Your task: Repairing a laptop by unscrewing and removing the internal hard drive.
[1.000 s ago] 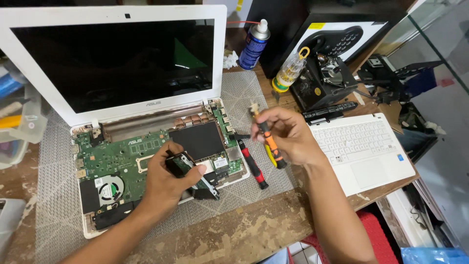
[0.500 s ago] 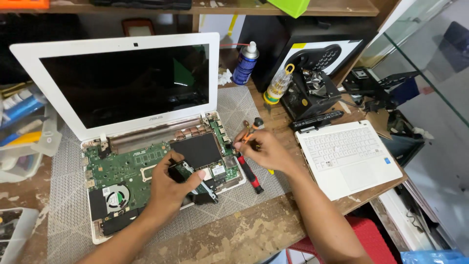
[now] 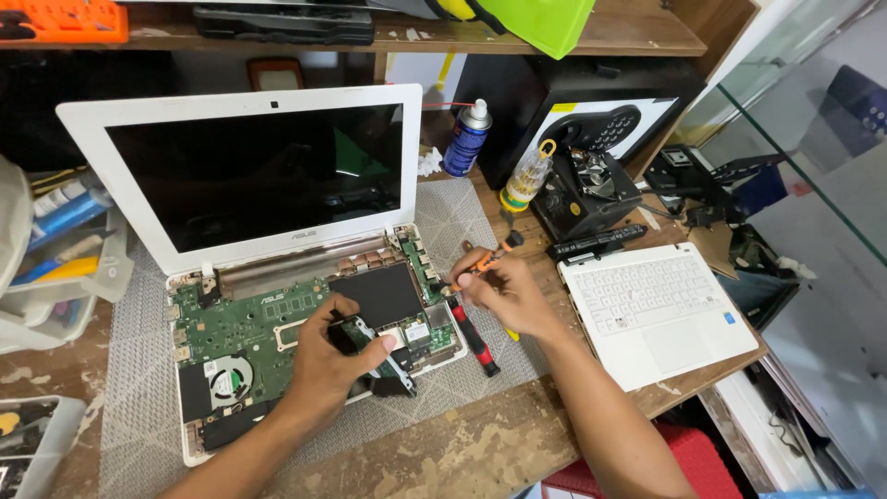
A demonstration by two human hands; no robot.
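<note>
An opened white laptop lies on a grey mat, its green motherboard and fan exposed. My left hand rests over the base's front right part and grips a small dark metal-framed component. My right hand holds an orange-handled screwdriver at the laptop's right edge, tip pointing toward the board. A red and black screwdriver lies on the mat just below my right hand.
A detached white keyboard cover lies at the right. Behind it stand a blue spray can, a yellow-capped bottle and a black device. Plastic bins sit at the left; a glass panel borders the right.
My right hand has moved left and down with the orange screwdriver, from above the mat to the laptop's right edge. My left hand stays on the component.
</note>
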